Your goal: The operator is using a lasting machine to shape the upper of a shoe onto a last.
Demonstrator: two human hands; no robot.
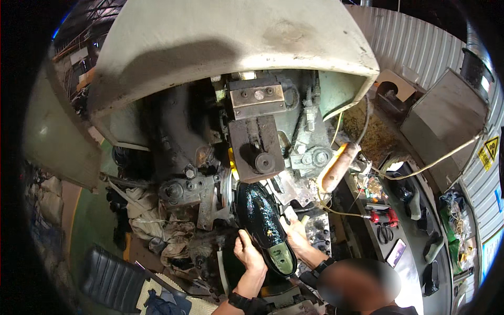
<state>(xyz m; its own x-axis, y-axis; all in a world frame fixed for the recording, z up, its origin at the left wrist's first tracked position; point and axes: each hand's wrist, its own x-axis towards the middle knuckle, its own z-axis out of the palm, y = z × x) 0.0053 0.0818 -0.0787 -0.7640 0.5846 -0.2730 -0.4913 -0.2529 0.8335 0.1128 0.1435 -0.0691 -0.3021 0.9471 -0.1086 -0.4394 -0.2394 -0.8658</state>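
pressed a glossy black shoe [262, 223], sole up, toe first against the machine head [257, 152] of a big grey shoe-making machine. left hand [249, 255] gripped the shoe's left flank near the heel, fingers curled closed on it; right hand [295, 234] clasped the opposite side. judged mid-operation on the toe; next likely called for steady turning along the edge. contact point under the head hidden in shadow; right fingertips masked by the shoe.

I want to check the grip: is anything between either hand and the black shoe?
Nothing visible. The left hand grips the black shoe on its left side and the right hand grips its right side, both directly on it. The shoe's toe sits against the machine above.
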